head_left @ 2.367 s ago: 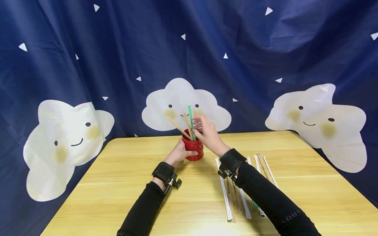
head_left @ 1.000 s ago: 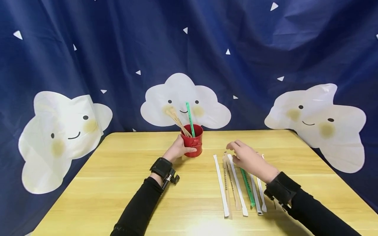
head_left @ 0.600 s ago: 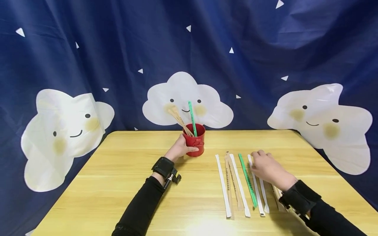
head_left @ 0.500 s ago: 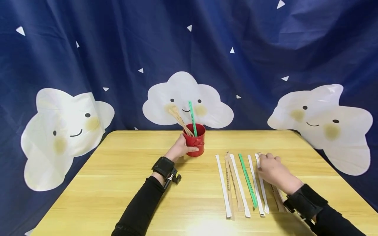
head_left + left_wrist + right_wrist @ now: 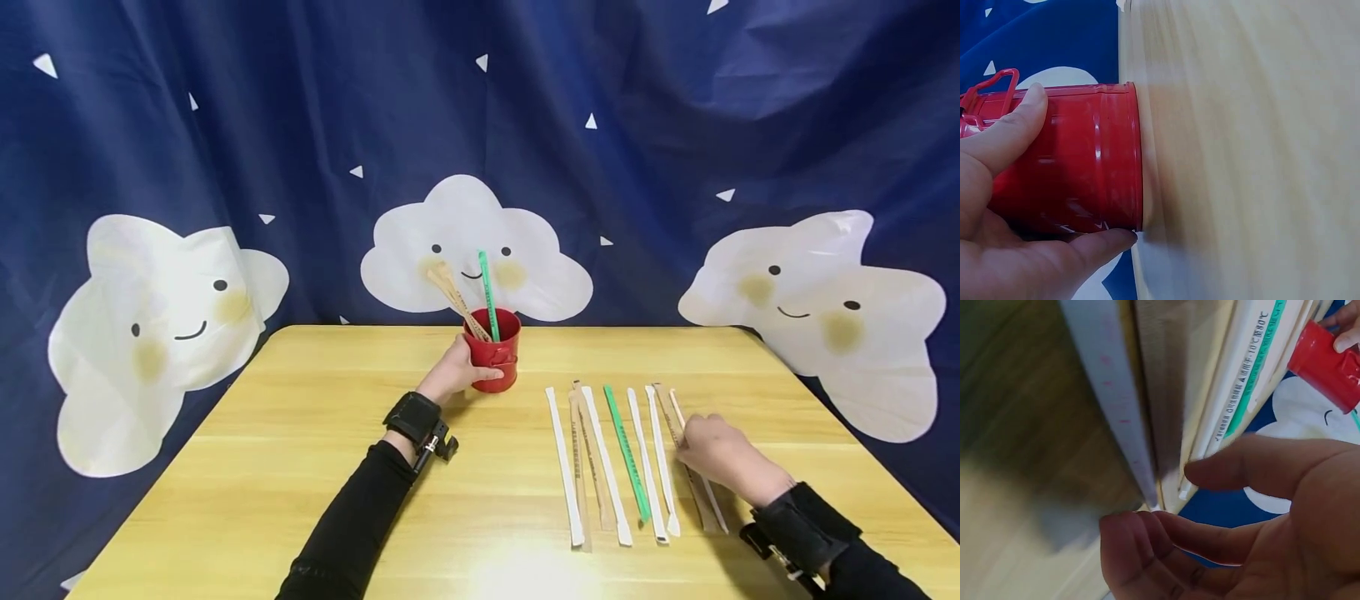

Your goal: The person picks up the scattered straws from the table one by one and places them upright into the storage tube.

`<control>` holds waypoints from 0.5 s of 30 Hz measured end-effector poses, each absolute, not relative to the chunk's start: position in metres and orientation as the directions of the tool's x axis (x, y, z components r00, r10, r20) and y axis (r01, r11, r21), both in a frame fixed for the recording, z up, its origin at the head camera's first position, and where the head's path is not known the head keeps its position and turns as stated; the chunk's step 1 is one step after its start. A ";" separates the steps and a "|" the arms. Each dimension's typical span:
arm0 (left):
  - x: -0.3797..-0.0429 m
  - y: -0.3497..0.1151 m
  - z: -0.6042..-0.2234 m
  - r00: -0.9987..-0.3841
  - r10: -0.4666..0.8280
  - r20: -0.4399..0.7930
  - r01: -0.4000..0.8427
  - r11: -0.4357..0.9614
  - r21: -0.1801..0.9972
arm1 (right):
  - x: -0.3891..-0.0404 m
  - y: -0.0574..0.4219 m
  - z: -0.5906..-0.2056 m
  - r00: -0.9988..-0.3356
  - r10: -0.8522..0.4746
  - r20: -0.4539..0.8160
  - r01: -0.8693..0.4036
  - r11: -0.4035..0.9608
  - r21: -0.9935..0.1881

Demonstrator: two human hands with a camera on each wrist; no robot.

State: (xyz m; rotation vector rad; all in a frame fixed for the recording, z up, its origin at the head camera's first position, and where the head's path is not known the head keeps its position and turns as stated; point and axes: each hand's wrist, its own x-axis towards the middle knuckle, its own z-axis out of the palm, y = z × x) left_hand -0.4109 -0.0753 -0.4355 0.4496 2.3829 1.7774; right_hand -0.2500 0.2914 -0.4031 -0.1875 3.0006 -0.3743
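My left hand (image 5: pixel 457 372) grips a small red metal bucket (image 5: pixel 497 375) near the back of the table. In the left wrist view, its thumb and a finger lie around the bucket's wall (image 5: pixel 1085 162). Brown wrapped straws (image 5: pixel 453 296) and a green wrapped straw (image 5: pixel 488 292) stand tilted in the bucket. At the right, my right hand (image 5: pixel 727 458) is over the rightmost white wrapped straw (image 5: pixel 715 504), beside a brown one (image 5: pixel 701 504). The right wrist view shows its thumb (image 5: pixel 1222 469) and fingertips (image 5: pixel 1125 531) apart, with the white straw's end (image 5: pixel 1150 494) right by the fingertips.
Several more wrapped straws lie in a row to the left of my right hand: white (image 5: pixel 564 467), brown (image 5: pixel 600 483), green (image 5: pixel 628 458) and white (image 5: pixel 647 467). Behind the wooden table (image 5: pixel 300 467) hangs a dark blue curtain (image 5: pixel 637 83) with white smiling clouds.
My right hand has let go of the green straw in the bucket and moved right across the row to its far right straws. My left hand has kept its grip on the bucket.
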 end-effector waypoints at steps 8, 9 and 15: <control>-0.407 -0.077 -0.439 -0.939 0.335 0.082 0.166 0.233 0.958 | -0.259 0.298 -0.408 -0.987 -0.097 -0.127 -0.073 0.980 -0.184; -0.407 -0.077 -0.439 -0.938 0.336 0.082 0.166 0.232 0.958 | -0.260 0.299 -0.409 -0.988 -0.097 -0.123 -0.074 0.981 -0.178; -0.409 -0.076 -0.437 -0.938 0.335 0.086 0.171 0.232 0.958 | -0.264 0.302 -0.409 -0.992 -0.097 -0.084 -0.082 0.983 -0.165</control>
